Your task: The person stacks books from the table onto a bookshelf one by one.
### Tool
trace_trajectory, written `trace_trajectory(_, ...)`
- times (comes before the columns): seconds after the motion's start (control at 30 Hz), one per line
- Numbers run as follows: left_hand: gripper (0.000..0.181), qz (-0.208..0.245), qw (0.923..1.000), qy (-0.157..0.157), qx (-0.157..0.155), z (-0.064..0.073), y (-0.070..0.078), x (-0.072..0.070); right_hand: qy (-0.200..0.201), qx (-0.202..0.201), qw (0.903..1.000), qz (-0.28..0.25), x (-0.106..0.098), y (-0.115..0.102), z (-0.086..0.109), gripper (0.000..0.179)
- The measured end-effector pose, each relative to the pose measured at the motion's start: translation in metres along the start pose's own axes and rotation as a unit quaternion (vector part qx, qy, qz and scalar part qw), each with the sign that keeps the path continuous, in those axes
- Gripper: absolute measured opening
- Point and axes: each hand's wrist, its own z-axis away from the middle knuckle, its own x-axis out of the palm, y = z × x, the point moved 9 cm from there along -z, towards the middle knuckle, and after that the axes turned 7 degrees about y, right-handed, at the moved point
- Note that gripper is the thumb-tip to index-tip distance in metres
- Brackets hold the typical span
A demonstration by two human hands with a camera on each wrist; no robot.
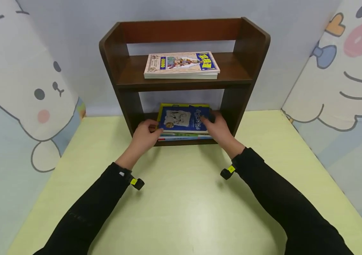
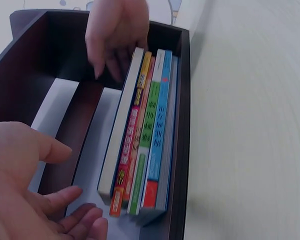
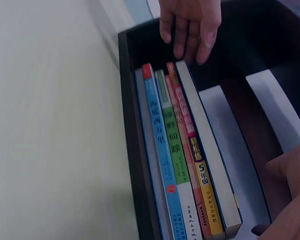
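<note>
On the lower shelf lies a flat stack of books, topped by a dark blue book (image 1: 176,118) with a pale picture on its cover. My left hand (image 1: 145,135) is at the stack's left end, fingers loosely bent; in the left wrist view the left hand (image 2: 35,190) looks slightly apart from the books. At the opposite end is my right hand (image 1: 218,128), its thumb over the blue cover and its other fingers partly hidden. Whether that thumb touches the cover is unclear. Below the top book, the right wrist view shows a green-and-white spine (image 3: 175,135) and a blue spine (image 3: 162,150).
A dark brown two-tier wooden shelf (image 1: 184,86) stands against the wall. More books (image 1: 181,65), the top one with a colourful cover, lie on its upper tier. The pale yellow-green table (image 1: 181,198) extends in front, between walls with cartoon animals.
</note>
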Motion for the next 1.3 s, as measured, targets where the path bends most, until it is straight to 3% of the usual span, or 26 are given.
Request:
trace_trajectory(0.2,0.047,0.012,0.9996,0.022,0.007,-0.005,0.002,-0.013,0.003,-0.024,0.9997,0.007,-0.005,-0.006,0.021,0.072)
trace_trajectory(0.3,0.05,0.017,0.9998,0.01,0.002,-0.008,0.005,-0.007,-0.001,-0.03,0.9996,-0.001,-0.002,-0.009,0.016,0.072)
trace_trajectory(0.5,0.05,0.021,0.9994,-0.009,-0.024,-0.006,0.004,0.008,-0.015,0.003,0.9999,-0.002,0.006,-0.002,0.001,0.074)
trace_trajectory(0.73,0.048,0.019,0.9996,-0.006,-0.02,-0.006,0.005,0.009,-0.013,0.01,0.9999,0.003,0.007,0.001,-0.004,0.075)
trace_trajectory(1.0,0.047,0.02,0.9997,-0.011,-0.005,-0.007,0.005,0.007,-0.021,-0.017,0.9996,0.008,0.003,-0.003,-0.001,0.073)
trace_trajectory(1.17,0.047,-0.028,0.9988,-0.016,0.038,0.012,0.006,-0.007,-0.042,-0.075,0.993,0.081,-0.005,-0.004,0.024,0.073)
trace_trajectory(1.3,0.049,-0.117,0.9885,-0.017,0.095,0.045,0.003,-0.03,-0.076,-0.132,0.9723,0.177,-0.02,-0.001,0.064,0.073)
